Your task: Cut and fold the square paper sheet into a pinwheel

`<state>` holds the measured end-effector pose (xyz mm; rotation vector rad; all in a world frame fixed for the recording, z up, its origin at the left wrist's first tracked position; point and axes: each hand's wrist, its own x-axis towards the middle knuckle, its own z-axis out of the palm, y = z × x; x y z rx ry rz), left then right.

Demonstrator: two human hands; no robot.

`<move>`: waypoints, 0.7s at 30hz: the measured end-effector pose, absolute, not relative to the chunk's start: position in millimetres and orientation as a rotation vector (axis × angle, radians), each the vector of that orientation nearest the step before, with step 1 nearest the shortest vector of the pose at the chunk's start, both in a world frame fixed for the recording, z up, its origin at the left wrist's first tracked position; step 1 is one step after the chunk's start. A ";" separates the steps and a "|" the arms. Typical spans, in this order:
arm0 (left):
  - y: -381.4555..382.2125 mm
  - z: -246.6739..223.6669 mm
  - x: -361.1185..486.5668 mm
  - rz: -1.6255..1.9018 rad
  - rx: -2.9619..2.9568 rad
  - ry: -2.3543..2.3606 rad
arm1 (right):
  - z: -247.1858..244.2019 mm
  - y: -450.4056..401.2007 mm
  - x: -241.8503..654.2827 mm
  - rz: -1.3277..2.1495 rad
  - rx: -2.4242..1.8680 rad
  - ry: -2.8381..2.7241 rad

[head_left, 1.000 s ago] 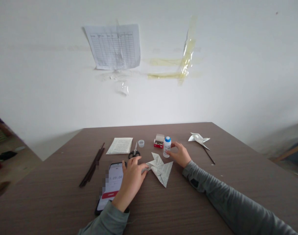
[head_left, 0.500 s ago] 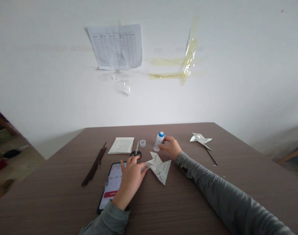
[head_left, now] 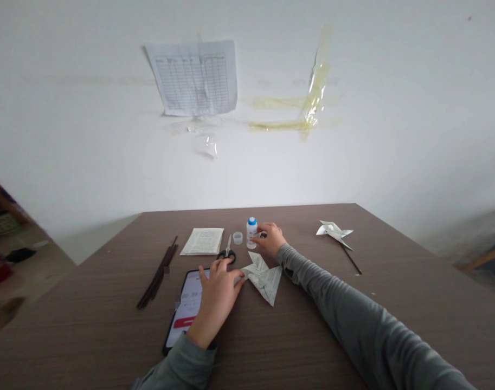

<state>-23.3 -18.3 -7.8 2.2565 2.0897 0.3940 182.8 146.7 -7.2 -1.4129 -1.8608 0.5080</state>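
A folded pinwheel of printed paper (head_left: 265,279) lies on the brown table. My left hand (head_left: 219,292) pinches its left tip between thumb and forefinger, the other fingers spread over the edge of a phone (head_left: 186,309). Behind the pinwheel stands a white bottle with a blue top (head_left: 251,234), upright. My right hand (head_left: 271,238) has its fingertips on the bottle's right side. Black-handled scissors (head_left: 226,254) lie just beyond my left hand, beside a small clear cap (head_left: 238,238).
Squares of printed paper (head_left: 202,241) lie at the back left of the table (head_left: 312,336). Dark brown sticks (head_left: 158,275) are left of the phone. A pinwheel on a stick (head_left: 334,232) lies at the right. Behind the table rises a white wall.
My right hand has moved left together with the bottle, which now stands upright nearer the clear cap. My left hand and the paper pinwheel have hardly moved.
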 end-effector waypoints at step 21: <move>-25.1 11.9 -10.9 0.347 2.202 2.141 | -7.6 152.7 185.2 0.403 -1.506 -1.963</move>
